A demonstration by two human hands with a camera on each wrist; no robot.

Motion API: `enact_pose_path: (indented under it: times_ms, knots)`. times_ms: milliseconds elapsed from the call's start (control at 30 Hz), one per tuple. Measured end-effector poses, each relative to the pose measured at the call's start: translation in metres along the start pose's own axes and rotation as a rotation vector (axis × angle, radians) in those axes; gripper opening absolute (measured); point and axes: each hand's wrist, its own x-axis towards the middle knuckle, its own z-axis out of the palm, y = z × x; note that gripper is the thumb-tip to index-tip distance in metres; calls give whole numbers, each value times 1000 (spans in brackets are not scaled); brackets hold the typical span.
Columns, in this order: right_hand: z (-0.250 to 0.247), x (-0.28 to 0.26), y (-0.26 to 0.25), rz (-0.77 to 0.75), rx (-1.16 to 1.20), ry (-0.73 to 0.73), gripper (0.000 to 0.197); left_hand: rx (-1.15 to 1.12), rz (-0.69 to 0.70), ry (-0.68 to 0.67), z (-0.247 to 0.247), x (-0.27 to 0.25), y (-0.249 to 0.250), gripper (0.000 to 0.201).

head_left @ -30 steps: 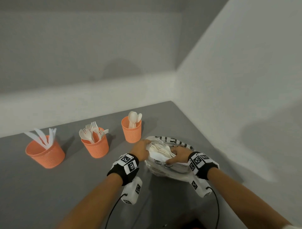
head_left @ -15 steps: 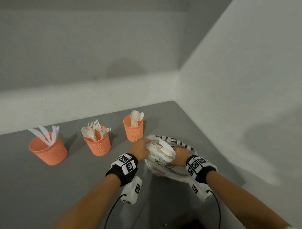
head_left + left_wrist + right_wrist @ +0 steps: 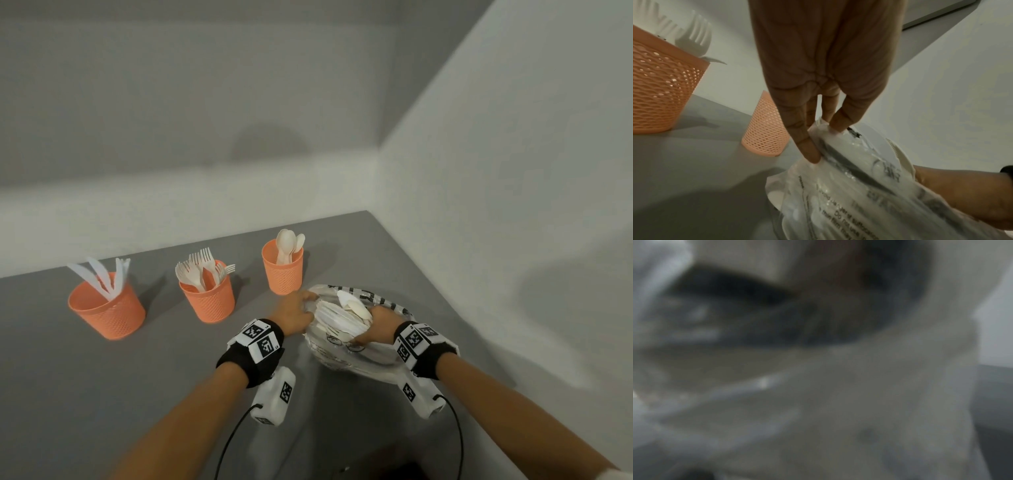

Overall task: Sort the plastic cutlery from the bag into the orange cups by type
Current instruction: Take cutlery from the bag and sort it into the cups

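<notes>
Both hands' grips point(image 3: 296, 310) point(image 3: 378, 325) pinch the bag point(image 3: 346, 359) rim.

Head view: we look forward and down on both wrists. Left wrist view: close along the left hand point(image 3: 824, 68) onto the bag point(image 3: 869, 186), shared with ours. Right wrist view: blurred.

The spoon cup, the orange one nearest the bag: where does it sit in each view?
Head: spoon cup stands right of centre, just beyond the left hand.
Left wrist: lower centre-left, left of the fingers.
Right wrist: not visible; picture blurred.
Shared landmark: the plastic bag.
</notes>
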Motion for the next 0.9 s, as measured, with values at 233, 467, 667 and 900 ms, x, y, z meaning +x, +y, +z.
enact_pose_path:
  times_ms: [233,467,667,900]
  knots:
    - [-9,3,6,-3,123,0,71,-178,-49,8,5,4,4,50]
    - [-18,4,12,17,174,16,78,-217,-50,58,15,8,15,51]
    - [-20,4,13,16,183,-7,87,-230,-65,50,18,9,13,53]
    - [-24,4,12,65,190,-33,78,-256,-85,32,17,9,9,51]
